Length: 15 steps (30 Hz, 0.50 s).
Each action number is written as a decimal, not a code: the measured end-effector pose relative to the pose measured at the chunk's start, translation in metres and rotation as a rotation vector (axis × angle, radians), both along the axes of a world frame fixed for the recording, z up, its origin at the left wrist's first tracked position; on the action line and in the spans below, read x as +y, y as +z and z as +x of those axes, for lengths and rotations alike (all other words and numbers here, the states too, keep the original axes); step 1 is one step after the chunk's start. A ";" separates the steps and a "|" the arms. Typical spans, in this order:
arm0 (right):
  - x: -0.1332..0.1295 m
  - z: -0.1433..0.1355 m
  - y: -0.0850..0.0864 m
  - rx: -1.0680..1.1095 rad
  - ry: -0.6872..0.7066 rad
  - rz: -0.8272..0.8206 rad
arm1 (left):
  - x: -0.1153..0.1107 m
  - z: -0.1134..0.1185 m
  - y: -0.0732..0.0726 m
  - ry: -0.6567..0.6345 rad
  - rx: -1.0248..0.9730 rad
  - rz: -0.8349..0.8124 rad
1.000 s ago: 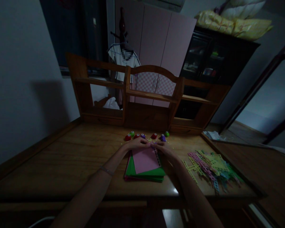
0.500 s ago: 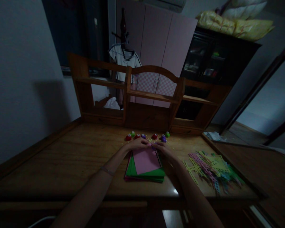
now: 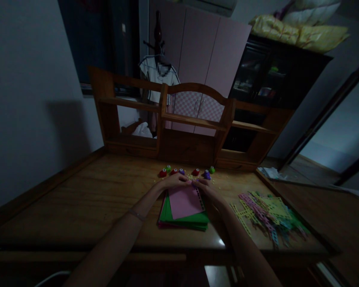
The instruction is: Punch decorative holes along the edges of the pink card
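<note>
A pink paper sheet (image 3: 186,203), with a row of punched holes along its right edge, lies on a stack of green sheets (image 3: 182,221). My left hand (image 3: 175,181) is closed on the sheet's far edge, thumb and fingers pinched together. Opposite it, at the far right corner, my right hand (image 3: 204,185) is closed around a small purple craft punch (image 3: 194,183), mostly covered by the fingers. The fingertips of both hands nearly meet. Pale punched-out bits (image 3: 190,177) lie scattered just beyond them.
Several small red, purple and green punches, including a red one (image 3: 163,173) and a purple one (image 3: 207,174), stand beyond my hands. Punched paper strips (image 3: 260,213) are heaped at the right. A wooden shelf unit (image 3: 188,145) rises along the desk's back edge.
The view has shifted slightly, so everything sits a little further right. My hands keep the same hold at the pink sheet's far edge, with barely any finger movement visible.
</note>
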State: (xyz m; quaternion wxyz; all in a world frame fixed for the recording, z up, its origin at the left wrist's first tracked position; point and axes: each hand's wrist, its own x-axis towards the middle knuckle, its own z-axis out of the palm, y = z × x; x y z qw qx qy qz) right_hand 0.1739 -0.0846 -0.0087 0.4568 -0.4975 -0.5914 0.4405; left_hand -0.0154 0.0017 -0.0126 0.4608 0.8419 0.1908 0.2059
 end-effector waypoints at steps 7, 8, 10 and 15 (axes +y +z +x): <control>0.007 0.004 -0.011 -0.014 0.035 0.041 | 0.004 0.000 -0.005 -0.009 -0.006 0.013; 0.007 0.004 -0.011 -0.022 0.030 0.043 | 0.004 0.000 -0.005 -0.006 -0.006 0.008; 0.006 0.005 -0.009 -0.041 0.026 0.047 | 0.004 0.000 -0.005 -0.001 -0.003 -0.005; 0.004 0.004 -0.004 -0.027 0.052 0.048 | 0.003 -0.001 -0.003 -0.011 0.003 0.010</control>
